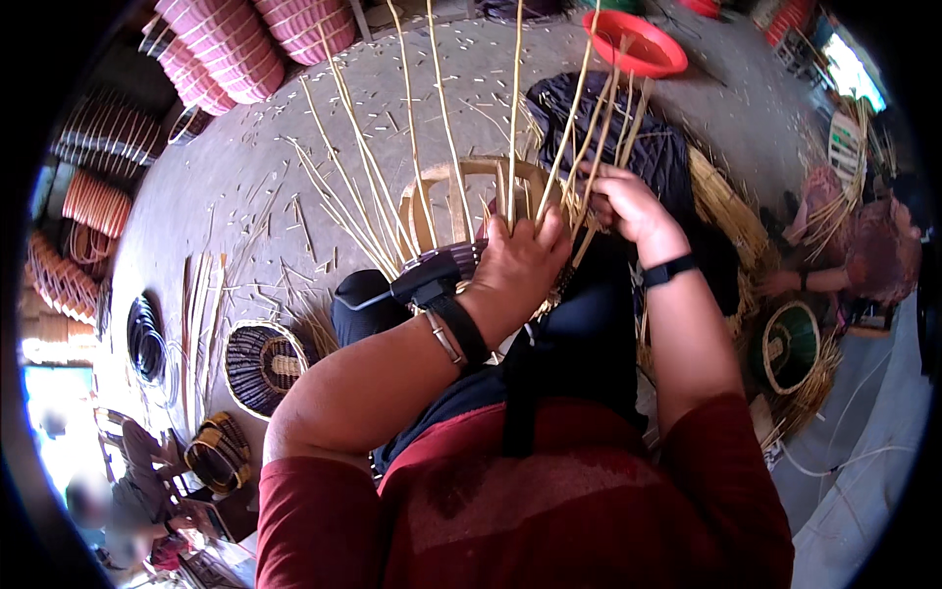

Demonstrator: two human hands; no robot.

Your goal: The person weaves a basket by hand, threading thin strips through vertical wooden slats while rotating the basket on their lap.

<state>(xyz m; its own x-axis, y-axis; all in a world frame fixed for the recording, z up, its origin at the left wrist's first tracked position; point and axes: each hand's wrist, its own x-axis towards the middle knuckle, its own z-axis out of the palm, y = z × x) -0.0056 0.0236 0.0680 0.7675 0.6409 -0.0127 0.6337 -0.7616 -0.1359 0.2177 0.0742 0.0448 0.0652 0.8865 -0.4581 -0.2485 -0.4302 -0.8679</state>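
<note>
Head camera view, looking down: a person in a dark red shirt (589,481) sat with a partly woven basket (461,257) just above the middle of the picture, toward 12 o'clock. Its dark woven band lay between the person's arms, and pale rods (515,98) fanned upward from it, from 11 o'clock round to 1 o'clock. A pale curved wooden frame (420,211) stood beside the band.

The left hand (520,255), just off centre toward 1 o'clock, was clenched around the basket where several rods rose. The right hand (623,201), at 2 o'clock, had its fingers bent among the rods; its fingertips were partly hidden, so I cannot tell whether they gripped one.

On the grey floor (245,137), scattered with cut bits, a red basin (643,47) sat at 1 o'clock, beyond a dark cloth (638,123). Pink baskets (221,44) were stacked at 10 to 11 o'clock. A dark basket with a pale rim (265,368) lay at 8 o'clock, and a green-lined basket (791,347) near 3 o'clock, below a co-worker (873,255).
</note>
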